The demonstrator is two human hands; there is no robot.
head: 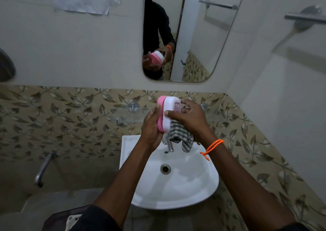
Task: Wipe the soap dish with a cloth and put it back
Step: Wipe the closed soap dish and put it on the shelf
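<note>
The soap dish (169, 112) has a pink base and a white lid and is held upright on its edge above the basin. My left hand (151, 126) grips it from the left, on the pink side. My right hand (188, 116) presses against the white lid, thumb across it, with a grey-and-white checked cloth (180, 135) bunched under the palm and hanging down over the tap. The mirror (176, 36) reflects both hands and the dish.
A white wash basin (176, 177) with a drain sits below, its tap (169, 146) partly behind the cloth. A glass shelf (127, 114) runs along the leaf-patterned tiles behind my hands. A metal pipe (44, 167) stands left; a towel rail (305, 17) is upper right.
</note>
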